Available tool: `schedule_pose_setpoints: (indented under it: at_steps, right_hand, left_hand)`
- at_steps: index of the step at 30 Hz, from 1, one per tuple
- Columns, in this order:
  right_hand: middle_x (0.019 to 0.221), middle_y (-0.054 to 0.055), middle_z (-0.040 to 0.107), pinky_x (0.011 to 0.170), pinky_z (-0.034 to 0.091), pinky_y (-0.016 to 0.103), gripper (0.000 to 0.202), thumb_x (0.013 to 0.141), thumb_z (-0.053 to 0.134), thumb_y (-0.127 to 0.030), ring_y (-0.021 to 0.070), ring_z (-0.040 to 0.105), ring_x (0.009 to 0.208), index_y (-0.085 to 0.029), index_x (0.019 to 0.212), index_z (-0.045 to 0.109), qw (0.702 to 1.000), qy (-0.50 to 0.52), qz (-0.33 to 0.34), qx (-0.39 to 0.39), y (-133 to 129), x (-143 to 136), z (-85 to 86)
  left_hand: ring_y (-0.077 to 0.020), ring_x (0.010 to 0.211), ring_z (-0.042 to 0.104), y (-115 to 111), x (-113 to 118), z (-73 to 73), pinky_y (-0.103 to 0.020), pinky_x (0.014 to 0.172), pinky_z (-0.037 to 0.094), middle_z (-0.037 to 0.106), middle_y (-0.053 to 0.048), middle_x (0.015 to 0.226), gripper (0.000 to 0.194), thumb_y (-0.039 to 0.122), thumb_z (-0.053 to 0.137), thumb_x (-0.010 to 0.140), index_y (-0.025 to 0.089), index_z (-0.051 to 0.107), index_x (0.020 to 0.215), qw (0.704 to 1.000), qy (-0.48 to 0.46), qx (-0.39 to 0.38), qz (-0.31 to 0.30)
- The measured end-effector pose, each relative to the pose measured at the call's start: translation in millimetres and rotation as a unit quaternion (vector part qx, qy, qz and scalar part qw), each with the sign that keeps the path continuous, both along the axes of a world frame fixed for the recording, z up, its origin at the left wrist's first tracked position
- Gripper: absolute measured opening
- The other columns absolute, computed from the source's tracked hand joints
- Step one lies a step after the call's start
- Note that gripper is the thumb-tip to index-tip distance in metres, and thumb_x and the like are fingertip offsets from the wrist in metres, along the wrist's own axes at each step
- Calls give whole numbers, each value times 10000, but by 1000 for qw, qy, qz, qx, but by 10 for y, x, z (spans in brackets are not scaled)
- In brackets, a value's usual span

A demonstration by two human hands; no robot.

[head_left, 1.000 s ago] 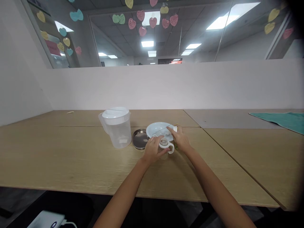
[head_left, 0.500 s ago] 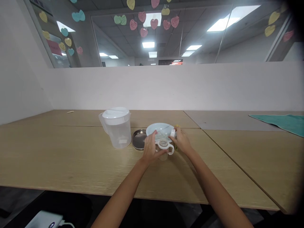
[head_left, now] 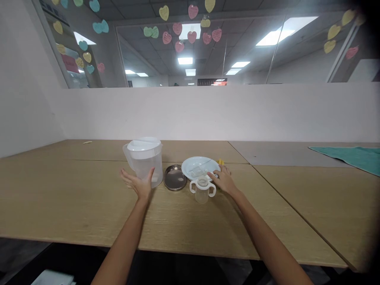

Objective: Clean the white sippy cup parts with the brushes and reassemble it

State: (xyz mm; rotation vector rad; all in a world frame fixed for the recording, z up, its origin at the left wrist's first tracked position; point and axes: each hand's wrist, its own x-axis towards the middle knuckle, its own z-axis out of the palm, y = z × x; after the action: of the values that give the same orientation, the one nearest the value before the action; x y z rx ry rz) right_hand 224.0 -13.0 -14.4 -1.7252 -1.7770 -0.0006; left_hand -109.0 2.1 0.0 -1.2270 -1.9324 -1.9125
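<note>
My left hand [head_left: 138, 184] is open with fingers spread, in front of a translucent white-lidded pitcher [head_left: 151, 164]; whether it touches the pitcher I cannot tell. A clear baby bottle [head_left: 202, 196] with a white two-handled ring stands upright and uncapped on the table. My right hand [head_left: 223, 179] reaches over the near right edge of a pale blue plate [head_left: 190, 161], its fingers stretched out. Under its fingertips a small white part is mostly hidden. A clear plastic piece [head_left: 196, 171] lies on the plate.
A round metal dish [head_left: 175, 178] sits between pitcher and plate. Something yellow [head_left: 220, 162] shows behind my right hand, partly hidden. At the far right lies a green cloth [head_left: 347, 154]. A white wall [head_left: 190, 113] with a window above borders the table's back.
My left hand has left the baby bottle and moved left to the pitcher, opening. My right hand has lowered toward the plate with the white cap it held, and its fingers have stretched out.
</note>
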Motion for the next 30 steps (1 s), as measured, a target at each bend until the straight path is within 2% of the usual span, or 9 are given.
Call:
schedule_pose_setpoints:
  at_steps: [6,12,15,17,19,22,24,27,30]
  right_hand:
    - [1343,128,377,1016,185,536,539,829,370,-624,328,253,1287,-201,852,705,1000,2,3,-1,14,10,-45]
    - [1331,126,399,997,188,572,549,840,356,-615,328,265,1283,-189,787,697,1000,0,8,18,12,-18,-67]
    - [1287,132,460,989,213,564,489,854,395,-557,314,326,1246,-178,749,686,997,-7,-4,71,3,-28,-20]
    - [1190,133,546,984,254,524,470,883,368,-501,277,423,1169,-170,746,673,992,15,-4,122,-20,-24,46]
    - [1009,111,635,964,315,457,472,913,309,-444,222,528,1020,-170,740,652,983,64,27,171,-70,-23,126]
    - [792,57,662,951,354,394,439,918,287,-404,172,585,831,-183,732,618,958,124,112,234,-188,-62,225]
    - [791,50,660,950,366,385,379,901,318,-400,166,591,797,-184,799,614,941,119,173,265,-270,-125,252]
    - [847,73,661,896,403,384,334,851,399,-413,178,595,790,-166,951,601,923,43,252,288,-342,-246,234]
    - [877,91,663,845,414,385,325,811,477,-399,194,597,802,-151,989,587,909,-33,283,305,-340,-340,182]
  left_hand:
    - [-338,1333,258,83,67,-64,-474,1072,289,214,-219,1455,1199,593,716,566,135,15,1424,996,15,-30,-82]
    - [-348,1301,302,18,123,-43,-471,1054,319,278,-216,1422,1115,561,706,615,111,69,1413,996,62,-16,-58]
    - [-357,1282,314,-44,144,7,-479,1050,310,293,-220,1408,1087,545,705,629,86,101,1406,990,129,13,-54]
    - [-354,1285,306,-74,166,35,-483,1059,284,299,-227,1401,1080,563,700,621,68,136,1398,982,180,34,-49]
    - [-350,1293,295,-90,192,44,-490,1066,254,307,-232,1395,1064,588,688,614,67,175,1387,971,228,52,-45]
    - [-361,1299,286,-92,228,23,-516,1062,220,322,-237,1389,1007,597,674,615,87,240,1368,958,274,60,-61]
    - [-367,1305,279,-92,249,1,-534,1062,194,333,-236,1387,948,582,666,627,102,286,1351,952,292,56,-78]
    - [-363,1308,281,-99,268,-22,-539,1070,162,338,-229,1391,878,555,657,649,111,331,1333,945,310,49,-88]
    - [-359,1311,279,-102,266,-30,-536,1073,154,338,-227,1396,864,547,647,662,105,336,1337,943,320,48,-81]
